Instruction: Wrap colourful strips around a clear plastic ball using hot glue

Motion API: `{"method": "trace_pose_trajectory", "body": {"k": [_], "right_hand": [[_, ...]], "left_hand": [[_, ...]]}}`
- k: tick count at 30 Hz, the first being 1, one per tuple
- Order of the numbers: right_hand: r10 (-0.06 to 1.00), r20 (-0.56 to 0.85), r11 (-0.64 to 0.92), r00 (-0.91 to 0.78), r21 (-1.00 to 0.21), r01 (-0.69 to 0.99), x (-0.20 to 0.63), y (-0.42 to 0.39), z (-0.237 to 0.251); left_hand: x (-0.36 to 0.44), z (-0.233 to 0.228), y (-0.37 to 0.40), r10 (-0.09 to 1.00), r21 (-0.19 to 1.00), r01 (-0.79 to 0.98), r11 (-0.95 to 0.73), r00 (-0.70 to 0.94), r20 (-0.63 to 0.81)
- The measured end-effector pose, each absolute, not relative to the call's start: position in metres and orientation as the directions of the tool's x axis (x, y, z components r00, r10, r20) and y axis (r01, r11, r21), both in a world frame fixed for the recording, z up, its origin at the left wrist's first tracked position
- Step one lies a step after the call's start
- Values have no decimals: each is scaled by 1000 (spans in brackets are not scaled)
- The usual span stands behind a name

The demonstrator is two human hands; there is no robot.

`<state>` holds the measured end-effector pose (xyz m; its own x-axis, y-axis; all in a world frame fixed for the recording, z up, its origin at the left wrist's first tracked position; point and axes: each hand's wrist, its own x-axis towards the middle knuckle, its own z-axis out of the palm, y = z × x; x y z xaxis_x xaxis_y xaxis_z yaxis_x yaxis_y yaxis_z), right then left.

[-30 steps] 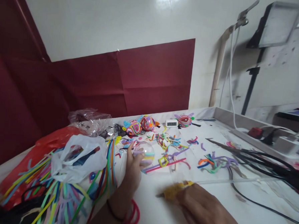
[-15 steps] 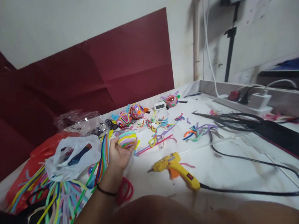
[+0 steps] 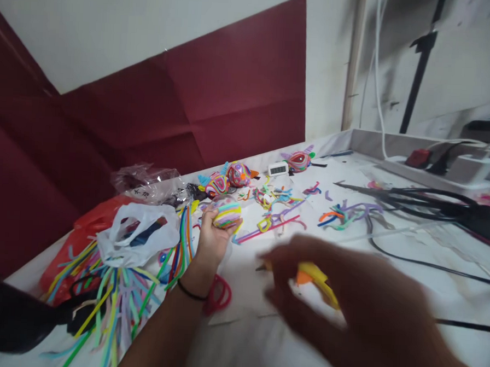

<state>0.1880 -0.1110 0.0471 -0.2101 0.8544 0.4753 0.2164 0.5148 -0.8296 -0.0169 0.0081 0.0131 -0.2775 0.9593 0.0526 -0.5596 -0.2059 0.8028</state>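
Head view: left hand (image 3: 212, 237) cups fuzzy striped ball (image 3: 227, 213); right hand (image 3: 346, 298) blurred.

White wall (image 3: 113, 29) at 12 o'clock, dark red paper sheets (image 3: 217, 94) taped over its lower part. White table (image 3: 409, 252) with raised edge at 2 o'clock; black stand pole (image 3: 419, 66) and white cables (image 3: 377, 59) run up the wall there. Lighting dim, even.

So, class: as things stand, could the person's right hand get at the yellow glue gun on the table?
Probably yes. The right hand is blurred but already right over the yellow glue gun, with nothing between them. The left hand is off to the side, holding a striped ball, so it is not in the way.
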Motion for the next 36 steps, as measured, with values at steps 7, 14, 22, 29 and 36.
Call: {"method": "trace_pose_trajectory", "body": {"k": [7,14,22,29,36], "right_hand": [[991,-15,-40,-135,-982,-183,127,-35,33],[930,-40,-136,-366,-962,-238,98,-26,36],[951,168,68,-261,-933,-353,121,-27,53],[956,269,181,-114,-852,-490,178,-51,72],[953,251,300,171,-864,-405,234,-95,60]], "left_hand": [[-12,14,1,898,837,-385,-389,-360,252],[-17,7,2,814,825,-190,-532,-382,437],[-12,6,-1,857,843,-233,-486,-315,407],[-10,8,0,942,859,-433,-273,-300,149],[-18,11,5,961,770,-622,-144,-274,-41]]}}
